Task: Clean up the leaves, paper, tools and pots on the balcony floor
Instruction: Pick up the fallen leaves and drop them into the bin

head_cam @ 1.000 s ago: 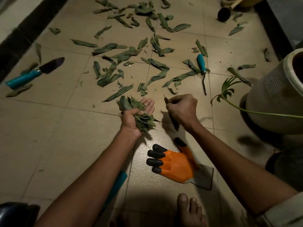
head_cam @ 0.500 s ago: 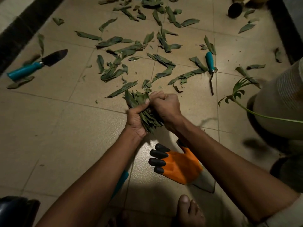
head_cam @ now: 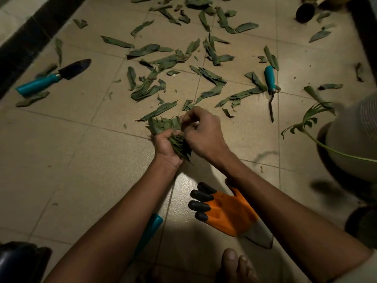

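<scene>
Right hand (head_cam: 202,135) has joined the left hand's (head_cam: 167,148) leaf bundle (head_cam: 165,125) — pressing leaves in.

Left hand (head_cam: 166,147) curled tight in a fist, right hand (head_cam: 204,132) pinching, knuckles touching it.

A home balcony: tiled floor (head_cam: 61,160), plant pot (head_cam: 355,139), garden trowel (head_cam: 53,78), scattered leaves (head_cam: 146,88).

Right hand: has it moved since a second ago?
Yes. The right hand went left from beside the orange glove's thumb side to meet the leaf bundle in the left hand.
</scene>
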